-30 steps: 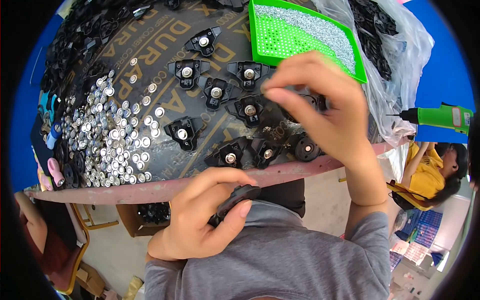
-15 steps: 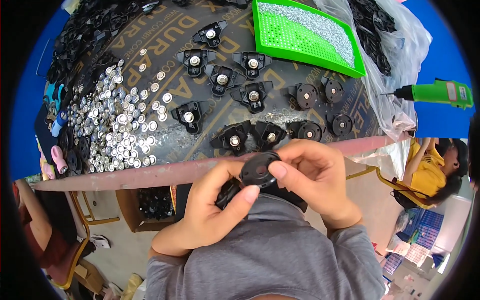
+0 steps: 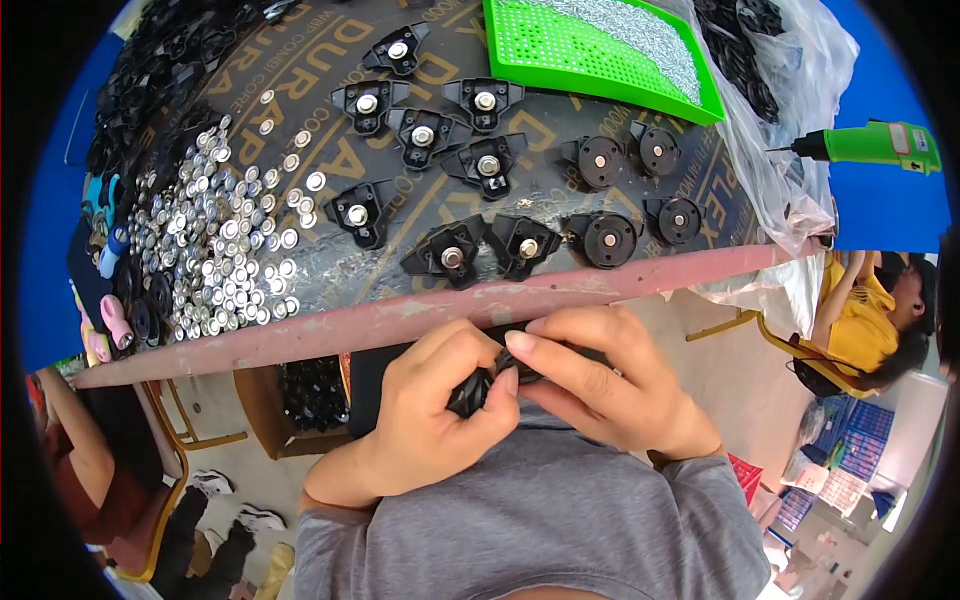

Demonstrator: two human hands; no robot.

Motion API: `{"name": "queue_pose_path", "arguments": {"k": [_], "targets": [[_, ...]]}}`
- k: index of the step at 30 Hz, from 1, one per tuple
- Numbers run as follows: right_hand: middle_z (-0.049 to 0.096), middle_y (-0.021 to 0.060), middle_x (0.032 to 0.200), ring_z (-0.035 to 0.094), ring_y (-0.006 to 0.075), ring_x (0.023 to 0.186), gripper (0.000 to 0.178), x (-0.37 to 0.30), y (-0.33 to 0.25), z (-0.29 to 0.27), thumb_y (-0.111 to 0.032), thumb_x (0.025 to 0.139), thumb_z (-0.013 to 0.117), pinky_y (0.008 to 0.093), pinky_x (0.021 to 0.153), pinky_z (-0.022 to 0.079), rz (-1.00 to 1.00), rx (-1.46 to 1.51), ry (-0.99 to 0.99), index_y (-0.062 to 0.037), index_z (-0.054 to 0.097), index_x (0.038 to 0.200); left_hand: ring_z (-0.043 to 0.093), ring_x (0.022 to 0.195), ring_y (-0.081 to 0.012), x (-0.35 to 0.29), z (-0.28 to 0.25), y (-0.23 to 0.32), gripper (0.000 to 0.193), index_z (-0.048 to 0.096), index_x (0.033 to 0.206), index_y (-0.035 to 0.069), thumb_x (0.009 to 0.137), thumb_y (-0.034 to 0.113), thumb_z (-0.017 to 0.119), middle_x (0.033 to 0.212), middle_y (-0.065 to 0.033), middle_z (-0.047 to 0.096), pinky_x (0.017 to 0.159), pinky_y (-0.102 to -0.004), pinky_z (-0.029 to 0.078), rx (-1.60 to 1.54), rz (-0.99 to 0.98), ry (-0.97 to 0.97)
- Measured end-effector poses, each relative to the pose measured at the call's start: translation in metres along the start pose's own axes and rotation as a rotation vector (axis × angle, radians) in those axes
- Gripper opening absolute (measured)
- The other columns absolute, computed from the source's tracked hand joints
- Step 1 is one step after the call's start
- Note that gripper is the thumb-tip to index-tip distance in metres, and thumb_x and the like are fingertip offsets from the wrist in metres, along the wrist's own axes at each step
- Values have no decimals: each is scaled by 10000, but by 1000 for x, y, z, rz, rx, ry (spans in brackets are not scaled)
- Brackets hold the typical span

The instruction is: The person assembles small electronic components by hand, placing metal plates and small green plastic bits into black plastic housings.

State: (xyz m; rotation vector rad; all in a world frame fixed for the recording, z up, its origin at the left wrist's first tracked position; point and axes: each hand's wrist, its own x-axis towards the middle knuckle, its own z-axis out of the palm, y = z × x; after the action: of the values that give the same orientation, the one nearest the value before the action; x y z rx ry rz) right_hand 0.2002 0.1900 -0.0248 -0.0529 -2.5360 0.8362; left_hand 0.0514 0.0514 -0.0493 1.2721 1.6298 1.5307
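Just off the table's front edge, over my lap, both hands are together on black plastic parts. My left hand point(image 3: 430, 405) is closed around a black plastic part point(image 3: 468, 394), which shows between its thumb and fingers. My right hand point(image 3: 610, 385) pinches at the same dark piece, fingertips meeting the left thumb. Much of what they hold is hidden by the fingers. Beyond them on the table lie several black winged housings point(image 3: 450, 240), each with a silver metal button in the middle. To their right are several round black covers point(image 3: 608, 240), also with metal centres.
Loose silver buttons point(image 3: 230, 250) are heaped at left. A green perforated tray point(image 3: 540, 65) holds small metal pieces. Right of it are a plastic bag point(image 3: 800, 130) and a green electric screwdriver point(image 3: 875, 147). A box point(image 3: 265, 410) stands under the table. A person in yellow point(image 3: 865, 320) sits at right.
The round black disc-shaped part, face-on before, is now turned and mostly covered by my fingers. My hands have drawn closer together. The whole table view has shifted slightly up and left.
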Motion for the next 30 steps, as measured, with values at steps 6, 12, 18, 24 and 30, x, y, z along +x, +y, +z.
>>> {"name": "queue_pose_path", "arguments": {"k": [6, 12, 18, 24, 30], "targets": [[694, 153, 1084, 690, 282, 922, 423, -15, 5, 5, 5, 726, 834, 354, 758, 568, 167, 175, 187, 17, 654, 1109, 579, 657, -175, 1, 12, 1, 211, 641, 968, 16, 792, 19, 757, 774, -77, 594, 585, -281, 451, -5, 14, 49], [713, 190, 1030, 723, 288, 939, 317, -28, -2, 34, 73, 761, 797, 331, 755, 579, 310, 762, 607, 12, 610, 1009, 591, 700, -131, 3, 21, 1, 288, 656, 1078, 12, 811, 22, 763, 803, -57, 612, 639, -236, 457, -252, -171, 2], [698, 159, 1084, 672, 271, 990, 381, -19, 6, 18, 73, 751, 801, 350, 843, 521, 248, 220, 425, 23, 614, 1078, 573, 698, -149, 2, 14, 0, 142, 616, 961, 11, 859, 9, 715, 813, -62, 605, 624, -267, 452, -39, 5, 65], [637, 136, 1139, 638, 263, 981, 553, -9, 9, 1, 2, 689, 854, 331, 811, 504, 54, -26, 207, 9, 641, 1199, 570, 670, -242, 11, 10, -1, 152, 591, 874, 10, 791, -18, 715, 786, -94, 580, 597, -327, 452, 168, 121, 97], [630, 159, 1155, 645, 281, 984, 519, -5, 10, 8, -4, 739, 799, 368, 803, 537, -9, -124, 240, 40, 637, 1230, 575, 672, -274, 14, 11, 1, 167, 590, 857, 18, 762, -13, 724, 786, -105, 582, 597, -353, 458, 252, 160, 144]]}}
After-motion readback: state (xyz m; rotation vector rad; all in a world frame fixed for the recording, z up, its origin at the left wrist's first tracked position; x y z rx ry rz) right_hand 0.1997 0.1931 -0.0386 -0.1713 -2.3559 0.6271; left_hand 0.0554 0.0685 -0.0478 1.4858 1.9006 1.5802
